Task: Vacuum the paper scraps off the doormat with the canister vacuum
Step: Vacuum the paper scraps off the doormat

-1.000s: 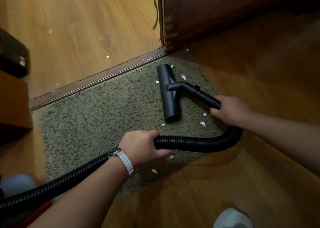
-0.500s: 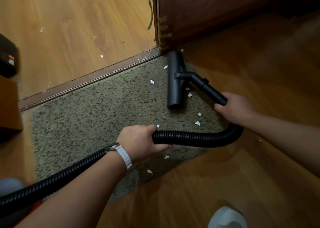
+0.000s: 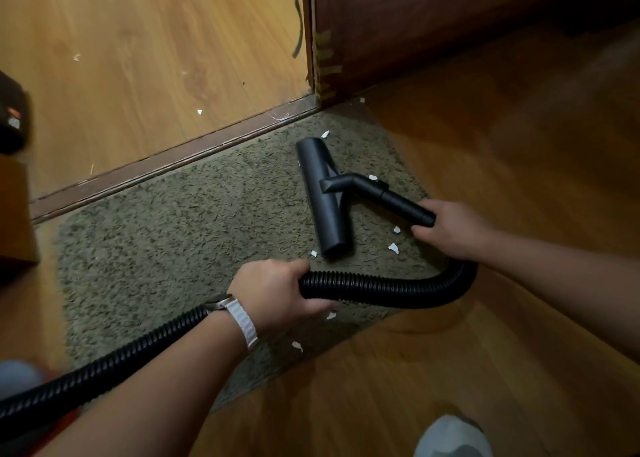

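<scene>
right hand (image 3: 450,229) grips the black plastic wand (image 3: 398,202) at centre right; left hand (image 3: 277,293) clamps the black ribbed hose (image 3: 381,288) below, white paper scraps (image 3: 393,247) between them on the olive shag doormat (image 3: 173,234).

Left hand (image 3: 277,292) gripping black hose (image 3: 381,288), right hand (image 3: 450,229) holding wand (image 3: 398,202), nozzle (image 3: 325,196) on doormat (image 3: 173,231) among scraps (image 3: 393,247)

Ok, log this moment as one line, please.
stage: vacuuming doormat | left hand: holds hose | right hand: holds wand | nozzle: on doormat | scraps: several remain
</scene>
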